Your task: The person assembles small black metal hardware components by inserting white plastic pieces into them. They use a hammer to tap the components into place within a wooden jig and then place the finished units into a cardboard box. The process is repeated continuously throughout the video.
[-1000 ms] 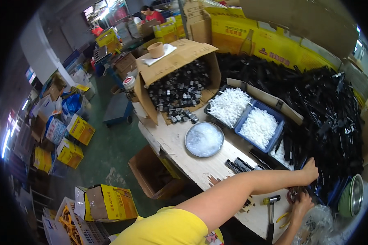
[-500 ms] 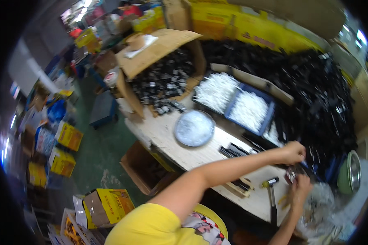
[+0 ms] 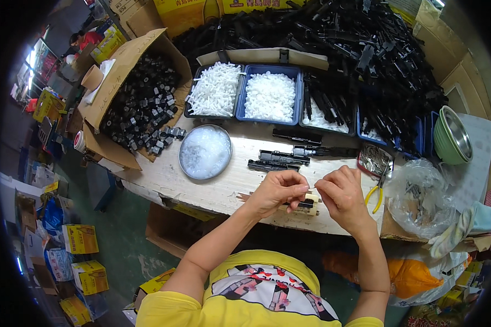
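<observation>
My left hand (image 3: 278, 194) and my right hand (image 3: 343, 195) meet fingertip to fingertip above the table's front edge, both pinched closed. A thin pale sliver shows at the left fingertips, pointing toward the right ones; its kind is too small to tell. What the right fingertips hold is hidden. Just below and between them sits a small wooden fixture (image 3: 312, 210) with a black part (image 3: 306, 203) on it, partly covered by my left hand. Beyond my hands lie several long black plastic parts (image 3: 283, 157). Pliers with yellow handles (image 3: 374, 197) lie right of my right hand.
A red tray of metal pins (image 3: 375, 159) stands beside a clear plastic bag (image 3: 420, 196). Blue bins (image 3: 298, 95) hold white pieces. A round metal dish (image 3: 230, 152), a carton of black parts (image 3: 101, 111), a black heap (image 3: 333, 35) and green bowls (image 3: 444, 144) surround the worktop.
The view has swung right and steadied. My hands have come from the table's right end, near the tray and bag, to its front middle, and brought their fingertips together.
</observation>
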`<state>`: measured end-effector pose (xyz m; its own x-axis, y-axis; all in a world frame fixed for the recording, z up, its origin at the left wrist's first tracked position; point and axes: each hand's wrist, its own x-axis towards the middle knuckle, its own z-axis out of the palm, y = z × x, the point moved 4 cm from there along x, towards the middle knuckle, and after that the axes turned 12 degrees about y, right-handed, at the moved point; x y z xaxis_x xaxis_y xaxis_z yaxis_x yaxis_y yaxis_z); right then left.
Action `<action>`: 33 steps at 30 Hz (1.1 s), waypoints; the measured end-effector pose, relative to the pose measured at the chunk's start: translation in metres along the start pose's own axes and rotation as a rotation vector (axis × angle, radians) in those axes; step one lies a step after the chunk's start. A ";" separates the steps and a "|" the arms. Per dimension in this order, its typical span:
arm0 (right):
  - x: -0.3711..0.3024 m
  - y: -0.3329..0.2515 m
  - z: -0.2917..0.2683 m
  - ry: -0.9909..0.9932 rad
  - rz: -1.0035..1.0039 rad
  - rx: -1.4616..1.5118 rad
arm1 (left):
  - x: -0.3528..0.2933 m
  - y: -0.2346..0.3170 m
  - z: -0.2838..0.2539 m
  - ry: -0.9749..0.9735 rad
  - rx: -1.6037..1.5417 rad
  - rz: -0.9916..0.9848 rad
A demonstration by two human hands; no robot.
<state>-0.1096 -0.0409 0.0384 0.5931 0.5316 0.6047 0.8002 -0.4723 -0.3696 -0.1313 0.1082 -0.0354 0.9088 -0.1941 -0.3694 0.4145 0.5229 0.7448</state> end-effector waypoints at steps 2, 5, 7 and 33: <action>0.000 -0.005 0.000 -0.003 -0.024 0.009 | -0.009 0.003 -0.002 -0.019 -0.022 -0.013; 0.004 -0.015 -0.001 -0.042 -0.068 -0.018 | -0.016 0.001 -0.009 -0.044 0.000 0.027; 0.007 -0.020 0.000 -0.072 -0.102 -0.060 | -0.018 0.000 -0.015 -0.037 0.014 0.021; 0.000 -0.013 -0.002 -0.114 -0.071 -0.048 | -0.023 0.043 -0.050 0.181 0.217 0.302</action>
<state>-0.1200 -0.0363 0.0448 0.5436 0.6398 0.5432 0.8369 -0.4622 -0.2932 -0.1366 0.1771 -0.0225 0.9759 0.1007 -0.1934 0.1484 0.3431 0.9275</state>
